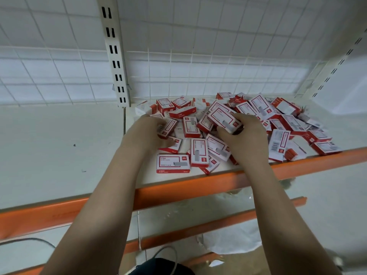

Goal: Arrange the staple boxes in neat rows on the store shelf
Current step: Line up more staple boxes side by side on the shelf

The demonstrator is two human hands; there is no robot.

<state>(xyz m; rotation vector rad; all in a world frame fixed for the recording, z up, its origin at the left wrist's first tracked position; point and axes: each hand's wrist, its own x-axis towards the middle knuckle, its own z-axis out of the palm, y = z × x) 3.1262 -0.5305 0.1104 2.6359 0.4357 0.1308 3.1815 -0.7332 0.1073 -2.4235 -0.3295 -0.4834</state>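
Observation:
A jumbled heap of several red-and-white staple boxes (pixel 256 114) covers the right section of the white shelf (pixel 59 145). My right hand (pixel 246 139) grips one staple box (pixel 224 119) lifted a little above the heap, thumb under it and fingers over its far end. My left hand (pixel 147 132) reaches into the heap's left side, its fingers curled round a small box (pixel 166 127). One box (pixel 172 163) lies flat and alone close to the front edge.
The shelf has an orange front lip (pixel 198 189). A slotted upright post (pixel 115 54) and a wire grid back panel (pixel 198 76) stand behind. The left shelf section is bare white. A lower orange-edged shelf (pixel 218 221) shows below.

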